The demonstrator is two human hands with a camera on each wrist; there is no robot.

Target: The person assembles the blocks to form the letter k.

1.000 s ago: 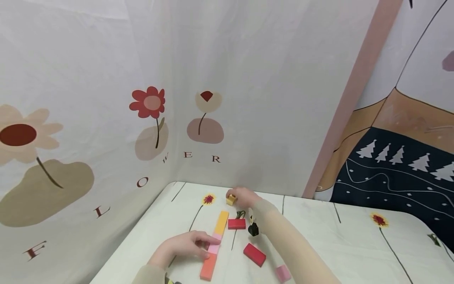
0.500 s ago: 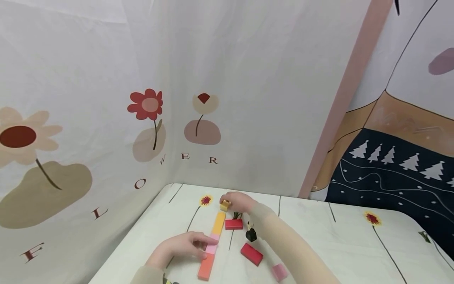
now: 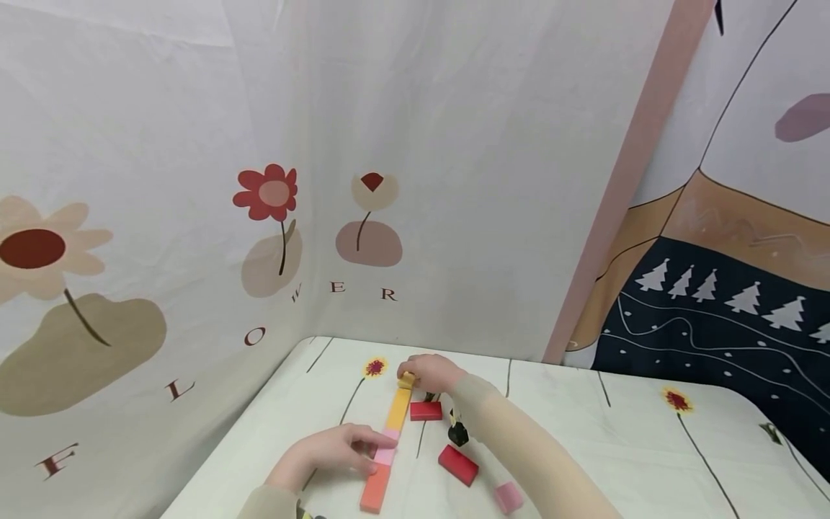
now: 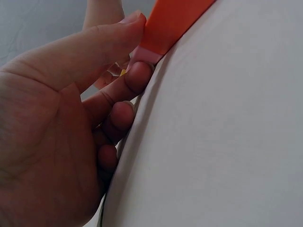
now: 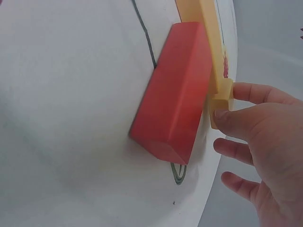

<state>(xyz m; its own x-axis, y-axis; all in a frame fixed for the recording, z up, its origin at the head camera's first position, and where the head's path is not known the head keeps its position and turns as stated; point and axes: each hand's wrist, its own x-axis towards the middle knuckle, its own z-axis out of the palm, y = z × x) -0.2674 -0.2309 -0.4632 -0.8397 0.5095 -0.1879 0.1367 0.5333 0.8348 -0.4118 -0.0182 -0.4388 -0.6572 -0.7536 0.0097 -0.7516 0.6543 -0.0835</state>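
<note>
In the head view a row of flat blocks runs away from the person: an orange block point(image 3: 375, 489) nearest, pink point(image 3: 385, 456) in the middle, a long yellow block point(image 3: 398, 412) farthest. My left hand point(image 3: 338, 448) rests against the row from the left, its index finger lying over the pink part and its thumb at the orange block's edge. At the far end my right hand point(image 3: 436, 373) pinches a small yellow block with a notched shape point(image 5: 222, 100) between thumb and finger, right at the end of the long yellow block. Its other fingers are spread loosely.
Right of the row lies a red block point(image 3: 426, 411), with a second red block point(image 3: 458, 465) nearer and a pink block point(image 3: 509, 497) by the right forearm. A white flower-printed cloth point(image 3: 583, 447) covers the table. Printed curtains point(image 3: 454, 180) stand close behind.
My right hand has moved left and nearer with the small yellow block, bringing it to the far end of the row. My left hand stays at the row; the head view has shifted slightly.
</note>
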